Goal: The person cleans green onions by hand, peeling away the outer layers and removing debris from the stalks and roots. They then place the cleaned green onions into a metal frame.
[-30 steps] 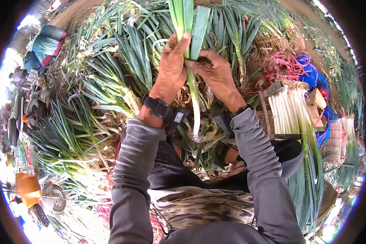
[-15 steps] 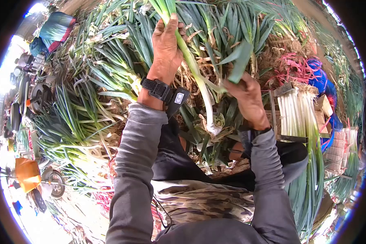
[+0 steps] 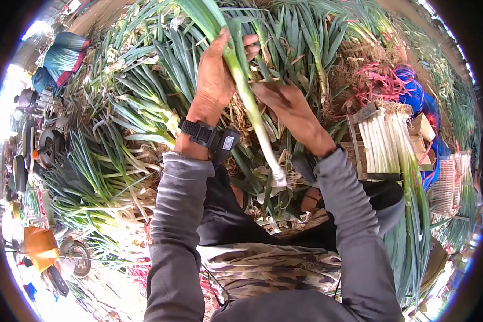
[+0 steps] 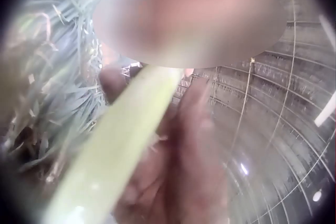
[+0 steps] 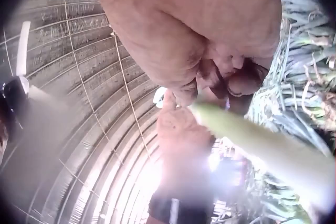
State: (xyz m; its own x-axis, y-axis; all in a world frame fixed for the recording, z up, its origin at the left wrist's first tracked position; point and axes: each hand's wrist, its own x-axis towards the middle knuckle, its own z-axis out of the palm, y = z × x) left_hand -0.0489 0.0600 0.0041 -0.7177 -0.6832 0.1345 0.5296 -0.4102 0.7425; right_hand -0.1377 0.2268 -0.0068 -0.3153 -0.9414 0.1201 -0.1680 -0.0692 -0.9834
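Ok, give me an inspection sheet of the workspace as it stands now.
Surface: no table; heaps of leeks cover the ground.
Job's things: one leek, held up on a slant, white root end toward the person.
Clutter: crate holding trimmed white stalks on the right; pink string; blue bag.
Hands: left hand grips the leek's green upper part; right hand pinches the stalk just below.
Cables: a thin dark cord at the person's front, as far as I can tell.
Surroundings: motorbikes at the left; ribbed curved roof overhead.
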